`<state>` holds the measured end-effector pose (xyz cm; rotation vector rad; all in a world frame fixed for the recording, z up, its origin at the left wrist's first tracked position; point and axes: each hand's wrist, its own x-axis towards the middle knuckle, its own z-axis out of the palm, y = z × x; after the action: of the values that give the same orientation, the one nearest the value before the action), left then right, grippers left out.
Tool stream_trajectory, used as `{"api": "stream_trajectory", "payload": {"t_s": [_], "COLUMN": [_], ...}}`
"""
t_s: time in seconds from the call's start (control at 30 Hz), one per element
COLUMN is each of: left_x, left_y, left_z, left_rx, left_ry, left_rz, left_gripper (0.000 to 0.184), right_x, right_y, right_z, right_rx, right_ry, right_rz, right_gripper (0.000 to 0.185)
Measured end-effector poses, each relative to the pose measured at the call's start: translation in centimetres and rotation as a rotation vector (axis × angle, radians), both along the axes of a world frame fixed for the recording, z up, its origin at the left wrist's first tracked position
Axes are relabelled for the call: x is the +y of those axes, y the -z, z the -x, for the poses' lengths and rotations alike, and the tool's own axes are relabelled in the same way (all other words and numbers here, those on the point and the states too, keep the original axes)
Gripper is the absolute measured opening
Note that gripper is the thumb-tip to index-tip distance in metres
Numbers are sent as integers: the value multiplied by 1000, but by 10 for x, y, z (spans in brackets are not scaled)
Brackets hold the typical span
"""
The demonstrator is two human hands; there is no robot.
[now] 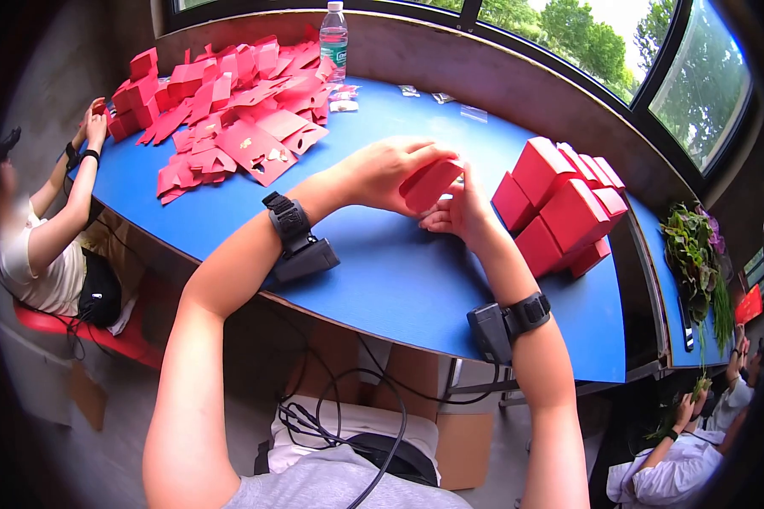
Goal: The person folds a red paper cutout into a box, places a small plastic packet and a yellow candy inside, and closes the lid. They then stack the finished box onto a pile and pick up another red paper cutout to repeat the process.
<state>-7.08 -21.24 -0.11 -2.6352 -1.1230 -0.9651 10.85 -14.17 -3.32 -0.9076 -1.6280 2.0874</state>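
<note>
Overview of the workspace as I see it from the head camera, in descending order of size. The blue table [373, 259] spans the scene. A seated co-worker [47, 242] at its left end handles red card with both hands. Beside that person's hands, toward the window, lies a loose heap of red card pieces [250, 148], many of them flat. To my right stands a cluster of red boxes [573, 212], stacked closely and somewhat askew. A clear bottle [334, 47] is upright behind the heap.

My left hand [386, 174] grasps a red card item [431, 185], raised above the table between the heap and the boxes. My right hand [471, 210] meets its near right edge; how firmly those fingers close I cannot tell. Small packets [343, 106] lie near the bottle's base.

Note on handling: I judge that the left hand should serve as a light clamp while the right fingertips work along the edges and creases. Even pressure would keep the panels square; squeezing the broad faces could buckle the card. Keeping both wrists clear of the boxes would protect the stack.
</note>
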Motion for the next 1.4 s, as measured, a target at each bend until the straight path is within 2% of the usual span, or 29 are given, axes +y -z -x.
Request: {"api": "stream_trajectory", "payload": {"t_s": [0.03,0.13,0.17,0.2,0.27,0.33,0.37,0.4,0.47,0.53,0.57,0.6,0.67,0.8,0.87,0.93,0.97,1.0,1.07,1.1,1.13,1.2,1.3,1.4], "left_x": [-1,2,1,1,4,3,8,11,11,16,23,23,25,16,14,14,14,13,14,16,16,15,13,19], "left_y": [1,4,4,3,10,13,18,21,20,24,30,31,33,23,19,18,19,17,19,22,23,22,23,25], "left_z": [2,7,9,10,12,9,9,8,4,2,6,7,5,1,1,5,7,7,6,8,9,10,12,29], "left_rx": [-13,-44,-94,-121,-295,-379,-416,-451,-408,-374,-320,-315,-475,-324,-333,-291,-290,-310,-327,-346,-368,-419,-353,-340], "left_ry": [-26,-79,-35,-115,-126,-114,-79,-41,30,31,8,6,28,-102,-106,-84,-86,-85,-76,-46,-18,17,-12,67], "left_rz": [-21,-3,-37,192,304,333,423,514,605,429,418,421,419,407,470,457,457,529,607,603,598,631,611,637], "left_gripper": [69,63,48,52,55,55,55,54,52,47,51,51,60,72,73,75,75,76,77,80,83,88,96,106], "right_x": [-2,-17,-20,-22,-18,-15,-14,-29,-42,-41,-40,-36,-27,-25,-18,-22,-26,-25,-14,-5,-1,-7,-4,-8], "right_y": [-2,-15,-19,-21,-20,-24,-29,-40,-42,-35,-33,-31,-29,-36,-37,-40,-44,-40,-23,-14,-7,-3,-1,-4], "right_z": [1,2,2,3,5,4,-2,-4,2,8,10,10,5,-2,-5,-1,-5,-3,1,3,8,7,9,9], "right_rx": [-4,-54,-140,-222,-92,-5,76,-30,-58,-137,-112,-109,-193,-191,-183,-299,-567,-567,-94,-63,-27,65,43,44], "right_ry": [-4,-30,77,183,461,596,437,343,136,-12,33,37,204,475,508,314,180,182,338,285,251,46,61,47], "right_rz": [-5,-39,-262,-486,-804,-1476,-1657,-1859,-2063,-2088,-2066,-2062,-2130,-2184,-2238,-1972,-1522,-1520,-1239,-1179,-1225,-1150,-1047,-949], "right_gripper": [86,85,83,81,50,43,43,41,38,36,25,25,15,11,12,17,23,23,49,75,81,86,87,85]}}
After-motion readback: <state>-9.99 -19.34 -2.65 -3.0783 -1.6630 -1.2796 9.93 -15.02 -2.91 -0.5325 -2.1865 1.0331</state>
